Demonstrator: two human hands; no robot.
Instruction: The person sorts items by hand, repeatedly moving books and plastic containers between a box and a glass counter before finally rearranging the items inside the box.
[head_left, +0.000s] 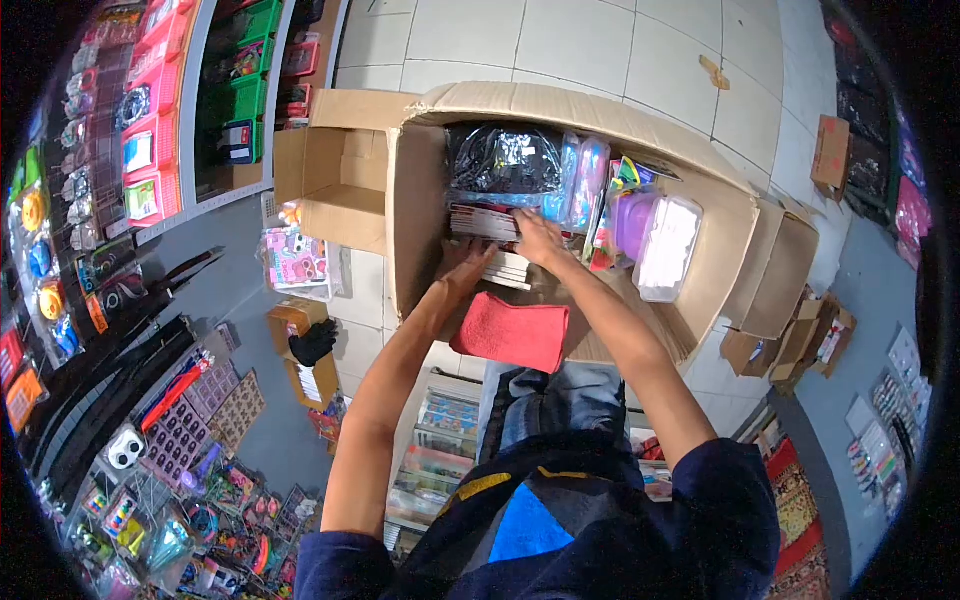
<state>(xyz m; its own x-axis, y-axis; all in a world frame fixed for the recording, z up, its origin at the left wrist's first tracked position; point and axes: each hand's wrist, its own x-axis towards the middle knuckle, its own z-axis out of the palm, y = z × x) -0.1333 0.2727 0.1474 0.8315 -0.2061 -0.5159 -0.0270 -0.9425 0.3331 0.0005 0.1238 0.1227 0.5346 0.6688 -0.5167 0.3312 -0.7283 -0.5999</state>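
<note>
Both my hands reach into a large open cardboard box (420,200). My left hand (468,262) is at the near side of a stack of thin booklets (484,223), its fingers against the stack's edge. At the right end of the same stack, my right hand (540,238) has its fingers bent over the corner; the fingertips are partly hidden. A second stack of pale booklets (510,270) lies just nearer to me, between my wrists. A red cloth (512,332) hangs over the box's near edge.
Inside the box are a black plastic-wrapped package (508,160), clear blue-tinted cases (588,180), a purple container (632,222) and a clear plastic box (670,250). Smaller cartons (345,200) stand left and right. Merchandise racks (150,150) line the left side.
</note>
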